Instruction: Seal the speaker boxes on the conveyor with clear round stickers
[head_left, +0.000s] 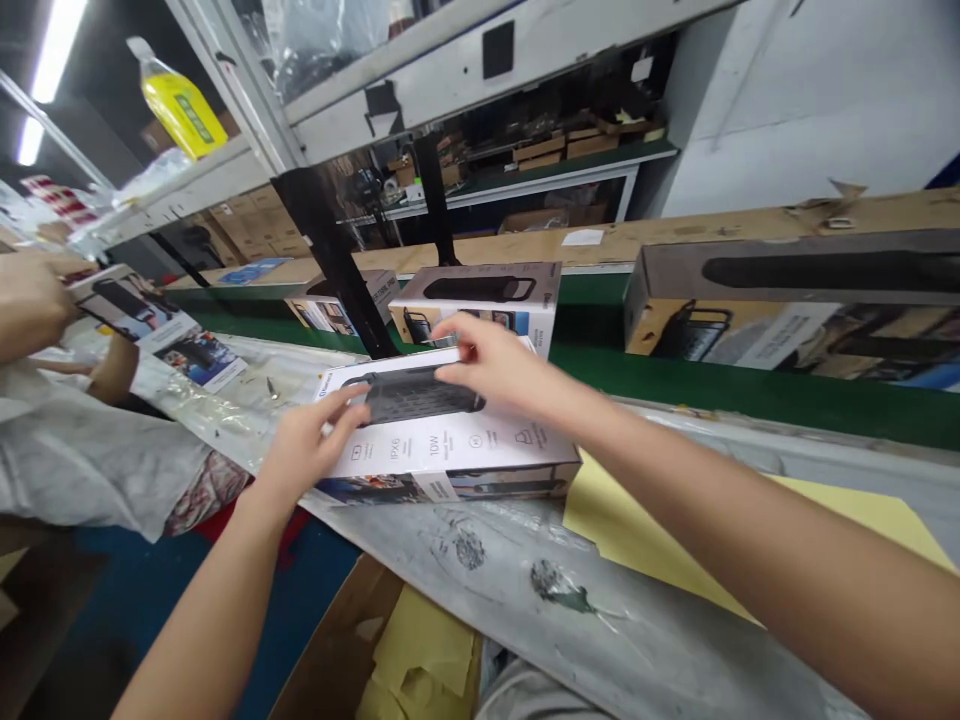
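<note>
A white retail box for a black portable speaker (442,440) lies flat on a plastic-covered bench, printed with a speaker picture and "IPX6" and "10W" icons. My left hand (307,450) grips its near left corner, fingers across the top face. My right hand (487,365) rests on the far edge, fingers spread over the speaker picture and thumb hidden. Just behind stands a similar box (480,300), close to my right fingertips. The underside of the box in my hands is hidden.
Further speaker boxes (330,305) line a green conveyor belt (750,400), with a larger one (795,300) at right. A co-worker's hand (30,305) holds a box (157,330) at left. Yellow paper sheets (675,520) lie on the bench; an open carton (337,650) sits below.
</note>
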